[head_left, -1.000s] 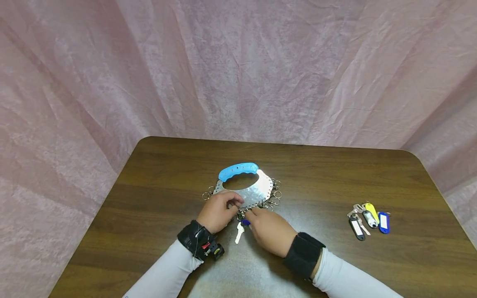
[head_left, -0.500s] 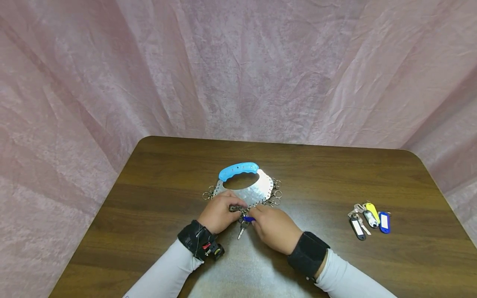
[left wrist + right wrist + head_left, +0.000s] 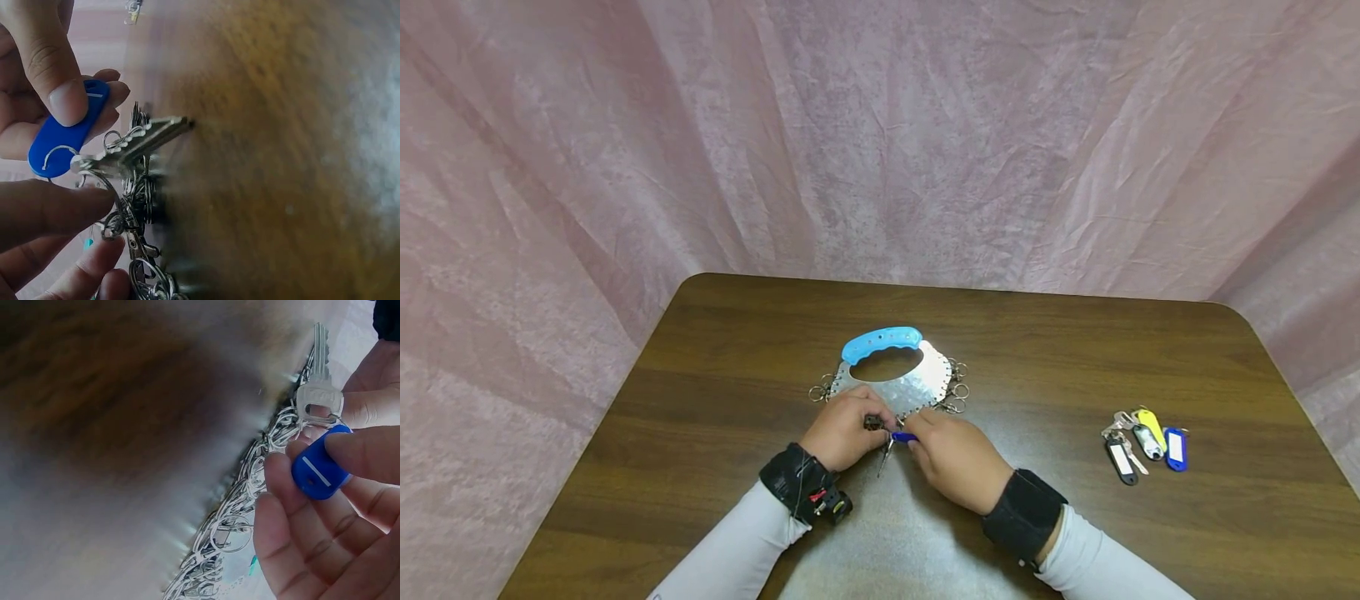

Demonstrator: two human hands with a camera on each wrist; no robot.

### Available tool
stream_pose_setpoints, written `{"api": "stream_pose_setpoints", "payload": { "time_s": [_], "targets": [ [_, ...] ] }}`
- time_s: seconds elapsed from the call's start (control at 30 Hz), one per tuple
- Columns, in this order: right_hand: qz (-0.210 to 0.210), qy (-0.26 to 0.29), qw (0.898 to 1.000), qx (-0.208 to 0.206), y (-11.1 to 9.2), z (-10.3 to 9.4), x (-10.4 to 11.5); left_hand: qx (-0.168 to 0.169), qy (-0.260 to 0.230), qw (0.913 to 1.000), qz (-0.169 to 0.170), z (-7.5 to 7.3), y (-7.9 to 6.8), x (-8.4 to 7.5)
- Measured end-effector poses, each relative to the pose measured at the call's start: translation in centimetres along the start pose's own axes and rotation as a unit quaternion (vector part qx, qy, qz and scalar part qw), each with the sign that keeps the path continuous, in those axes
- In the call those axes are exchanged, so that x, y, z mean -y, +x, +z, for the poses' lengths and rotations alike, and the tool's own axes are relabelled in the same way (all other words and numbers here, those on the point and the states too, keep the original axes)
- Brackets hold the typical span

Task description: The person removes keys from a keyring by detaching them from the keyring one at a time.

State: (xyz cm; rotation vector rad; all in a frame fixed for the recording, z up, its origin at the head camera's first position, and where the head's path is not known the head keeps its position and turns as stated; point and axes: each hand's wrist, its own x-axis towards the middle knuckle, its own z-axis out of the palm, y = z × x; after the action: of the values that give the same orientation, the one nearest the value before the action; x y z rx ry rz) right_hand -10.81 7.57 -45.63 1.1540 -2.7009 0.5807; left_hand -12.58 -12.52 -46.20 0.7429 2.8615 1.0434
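My right hand (image 3: 958,462) pinches a blue key tag (image 3: 319,472) between thumb and fingers. A silver key (image 3: 134,147) is linked to the tag, its toothed blade sticking out toward the tabletop side in the left wrist view. My left hand (image 3: 842,429) pinches a metal ring (image 3: 106,181) right beside the key's head. Both hands work at the lower edge of a silver key-holder plate (image 3: 917,387) with a light-blue grip handle (image 3: 880,340). Many split rings (image 3: 231,534) hang in a bunch along the plate's edge; my fingers hide part of that edge.
To the right on the brown wooden table (image 3: 760,333) lies a small group of keys, with a black tag (image 3: 1122,461), a yellow tag (image 3: 1150,421) and another blue tag (image 3: 1176,448). Behind the table's far edge hangs a pink curtain (image 3: 880,150).
My right hand has shifted slightly right and raised the blue tag into plainer sight. The key has turned from lying broadside to nearly edge-on. My left hand has stayed almost in place.
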Motion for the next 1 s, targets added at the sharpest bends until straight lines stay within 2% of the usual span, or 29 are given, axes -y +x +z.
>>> {"api": "stream_pose_setpoints", "payload": {
  "time_s": [0.23,0.77,1.0],
  "targets": [
    [0.009,-0.003,1.0,0.003,-0.26,0.22,-0.12,-0.011,-0.009,0.9999,0.007,0.2,0.2,0.18],
    [0.006,-0.011,1.0,0.001,-0.14,0.68,-0.21,0.01,-0.072,0.9969,-0.033,-0.51,0.27,-0.27],
    [0.033,0.011,0.999,0.002,0.12,0.55,0.03,0.008,-0.081,0.9952,-0.054,-0.68,0.26,-0.24]
  ]
}}
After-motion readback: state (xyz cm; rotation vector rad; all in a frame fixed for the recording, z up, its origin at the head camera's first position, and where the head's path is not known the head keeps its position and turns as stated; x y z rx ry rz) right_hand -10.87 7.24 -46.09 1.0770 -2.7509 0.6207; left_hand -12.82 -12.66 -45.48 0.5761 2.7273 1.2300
